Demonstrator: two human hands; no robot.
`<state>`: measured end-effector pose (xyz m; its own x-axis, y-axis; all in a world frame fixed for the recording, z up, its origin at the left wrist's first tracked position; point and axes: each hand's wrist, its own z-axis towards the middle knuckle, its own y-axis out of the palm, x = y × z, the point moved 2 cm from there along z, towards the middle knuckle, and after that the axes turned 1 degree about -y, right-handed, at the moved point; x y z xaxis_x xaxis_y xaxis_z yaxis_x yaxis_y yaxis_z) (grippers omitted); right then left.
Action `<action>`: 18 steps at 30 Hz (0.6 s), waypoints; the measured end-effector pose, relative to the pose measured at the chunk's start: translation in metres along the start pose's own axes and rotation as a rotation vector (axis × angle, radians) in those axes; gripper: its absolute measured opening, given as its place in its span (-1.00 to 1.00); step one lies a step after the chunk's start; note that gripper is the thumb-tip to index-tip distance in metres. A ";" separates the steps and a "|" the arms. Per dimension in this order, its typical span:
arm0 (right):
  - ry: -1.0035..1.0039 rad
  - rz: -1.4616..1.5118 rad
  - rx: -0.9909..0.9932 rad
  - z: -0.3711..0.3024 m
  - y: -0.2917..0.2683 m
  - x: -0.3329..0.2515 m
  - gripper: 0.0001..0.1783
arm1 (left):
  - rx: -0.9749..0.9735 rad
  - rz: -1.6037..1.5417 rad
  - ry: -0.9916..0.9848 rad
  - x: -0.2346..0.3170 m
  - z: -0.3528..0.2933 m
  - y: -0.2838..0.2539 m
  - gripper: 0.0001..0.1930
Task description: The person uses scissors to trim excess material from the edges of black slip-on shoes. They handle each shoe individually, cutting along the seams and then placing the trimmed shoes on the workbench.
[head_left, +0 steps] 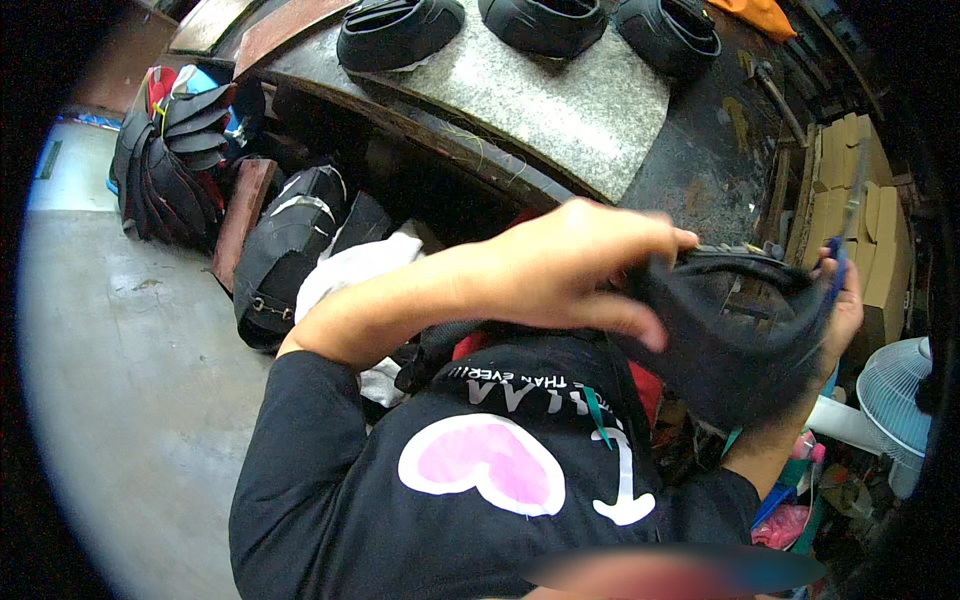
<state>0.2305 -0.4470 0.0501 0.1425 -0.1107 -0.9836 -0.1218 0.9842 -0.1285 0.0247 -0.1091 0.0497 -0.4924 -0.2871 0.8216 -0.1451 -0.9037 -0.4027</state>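
In front of my chest I hold a black hollow fabric piece with a wide oval opening turned upward. My left hand reaches across and grips its near-left edge between thumb and fingers, slightly blurred. On the far right side, my right hand grips the rim. The same hand also holds a blue-handled tool with a thin grey blade pointing up; its kind is hard to make out. Three similar black hollow pieces, one a rounded moulded piece, stand on the table with their openings up.
A light speckled sheet lies on the dark worktable. At left are stacked black curved pieces and a black bag on the floor. To the right stand cardboard boxes, a fan and a hammer-like tool.
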 end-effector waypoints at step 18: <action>-0.406 -1.064 -0.431 -0.062 0.105 -0.015 -0.65 | 0.624 0.155 -0.667 -0.111 0.013 -0.104 -0.51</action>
<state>0.1549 -0.3504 0.0430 0.6573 -0.7074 -0.2599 -0.0619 0.2931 -0.9541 0.1057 0.0123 0.0051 0.1565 -0.3674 0.9168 0.4653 -0.7914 -0.3966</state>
